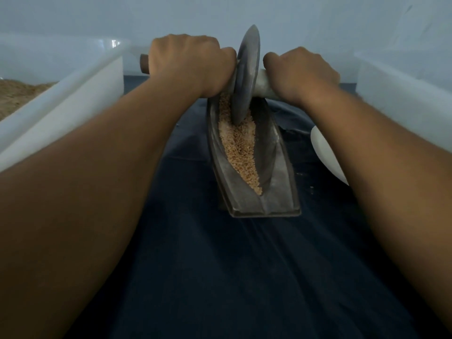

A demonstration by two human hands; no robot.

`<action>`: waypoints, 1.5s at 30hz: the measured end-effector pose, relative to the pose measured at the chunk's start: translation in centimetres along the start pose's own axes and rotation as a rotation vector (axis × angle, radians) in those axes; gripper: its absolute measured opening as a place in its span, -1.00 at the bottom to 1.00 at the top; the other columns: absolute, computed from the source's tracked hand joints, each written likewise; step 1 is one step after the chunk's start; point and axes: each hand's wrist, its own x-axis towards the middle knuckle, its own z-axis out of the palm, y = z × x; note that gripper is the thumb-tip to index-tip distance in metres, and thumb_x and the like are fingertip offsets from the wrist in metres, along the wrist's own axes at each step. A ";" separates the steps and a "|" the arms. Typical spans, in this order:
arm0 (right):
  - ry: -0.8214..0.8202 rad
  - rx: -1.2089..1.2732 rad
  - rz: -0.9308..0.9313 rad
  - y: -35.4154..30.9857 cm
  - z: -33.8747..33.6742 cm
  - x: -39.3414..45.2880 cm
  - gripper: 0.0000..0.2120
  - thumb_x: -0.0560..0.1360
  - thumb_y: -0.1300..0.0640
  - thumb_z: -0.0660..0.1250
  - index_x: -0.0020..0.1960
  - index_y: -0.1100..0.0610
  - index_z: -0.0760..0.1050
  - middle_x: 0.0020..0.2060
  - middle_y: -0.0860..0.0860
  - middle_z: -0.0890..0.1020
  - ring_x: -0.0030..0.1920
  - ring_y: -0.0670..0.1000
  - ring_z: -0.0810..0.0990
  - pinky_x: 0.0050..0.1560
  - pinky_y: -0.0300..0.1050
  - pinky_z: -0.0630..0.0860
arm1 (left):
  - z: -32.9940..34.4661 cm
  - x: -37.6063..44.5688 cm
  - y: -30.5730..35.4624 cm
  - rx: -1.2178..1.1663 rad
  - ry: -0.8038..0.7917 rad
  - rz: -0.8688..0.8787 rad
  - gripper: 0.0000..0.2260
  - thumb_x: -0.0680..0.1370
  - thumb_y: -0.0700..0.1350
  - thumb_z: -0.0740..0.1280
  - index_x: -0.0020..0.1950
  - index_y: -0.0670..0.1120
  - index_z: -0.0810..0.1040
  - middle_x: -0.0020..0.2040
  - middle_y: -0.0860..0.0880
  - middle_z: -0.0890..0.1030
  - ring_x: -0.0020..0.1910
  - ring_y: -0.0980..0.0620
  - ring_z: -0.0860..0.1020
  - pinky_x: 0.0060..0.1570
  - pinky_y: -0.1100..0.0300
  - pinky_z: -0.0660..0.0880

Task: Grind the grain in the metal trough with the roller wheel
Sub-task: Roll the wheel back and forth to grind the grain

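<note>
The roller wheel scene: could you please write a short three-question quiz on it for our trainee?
1. True or false: the roller wheel stands in the far part of the metal trough, away from the person.
2. Multiple choice: what does the left hand grip? A) the trough's rim B) the wheel's handle C) the white bin
3. Fill in: the trough rests on a dark ____ cloth.

Key
1. True; its lower edge sits in the grain there.
2. B; the right hand grips the handle on the wheel's other side.
3. Blue.
</note>
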 end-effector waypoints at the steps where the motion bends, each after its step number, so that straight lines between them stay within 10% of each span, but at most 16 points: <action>1: 0.000 -0.005 0.000 0.0 0.0 -0.1 -0.61 0.53 -0.20 0.01 -0.25 0.04 0.38 -0.30 -0.02 0.45 -0.32 0.03 0.38 -0.35 -0.09 0.14 | 0.0 -0.2 0.0 -0.003 0.002 -0.002 -0.58 0.60 0.17 -0.12 -0.01 -0.03 0.44 -0.08 -0.14 0.48 -0.13 -0.16 0.40 -0.10 -0.03 0.27; 24: 0.124 -0.185 -0.194 0.1 -1.5 -5.7 -0.58 0.61 -0.08 -0.05 -0.34 0.03 0.36 -0.42 -0.01 0.33 -0.40 0.08 0.26 -0.38 -0.06 0.07 | -1.5 -6.0 -0.1 -0.045 0.018 -0.006 -0.66 0.61 0.12 -0.11 -0.07 0.00 0.37 -0.36 -0.03 0.34 -0.42 -0.03 0.28 -0.40 0.15 0.12; 45: 0.278 -0.179 -0.353 0.4 -3.2 -10.8 -0.56 0.65 -0.02 0.00 -0.36 0.03 0.35 -0.48 -0.07 0.37 -0.40 0.05 0.38 -0.13 0.01 0.29 | -3.7 -10.2 -0.8 -0.156 0.026 0.098 -0.65 0.63 0.12 -0.12 0.02 0.05 0.42 -0.16 -0.03 0.56 -0.24 -0.09 0.50 -0.04 -0.08 0.44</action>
